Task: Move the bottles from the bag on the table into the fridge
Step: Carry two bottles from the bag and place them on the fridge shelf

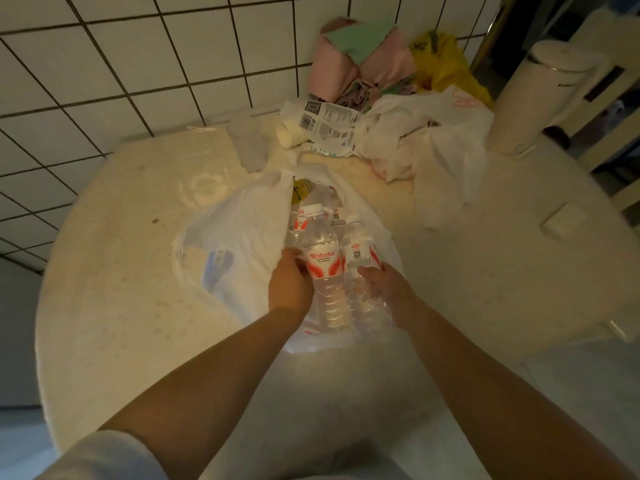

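Head view looks down on two clear water bottles with red-and-white labels, side by side and touching, above the mouth of a white plastic bag (242,237) on the round pale desk (114,271). One bottle (322,268), on the left, has a white cap and its label faces the camera; the left hand (289,284) has its grip wrapped around this bottle at the label's lower edge. A second bottle (360,271) stands just to the right of it, and the right hand (388,289) has its grip closed on the clear ribbed body below the label. More bottles (304,216) lie inside the bag, behind the two held ones, with only caps and label tops showing. Something blue shows through the bag's left side, too blurred to tell.

Farther back on the desk a clear plastic cup (247,143) stands near the tiled wall (138,64). Beside it lies a printed wrapper (329,126), then a crumpled white bag (440,143). Pink and green cloths (360,64) and a yellow bag (443,64) are heaped against the wall. A white cylindrical bin (540,98) stands at the right.
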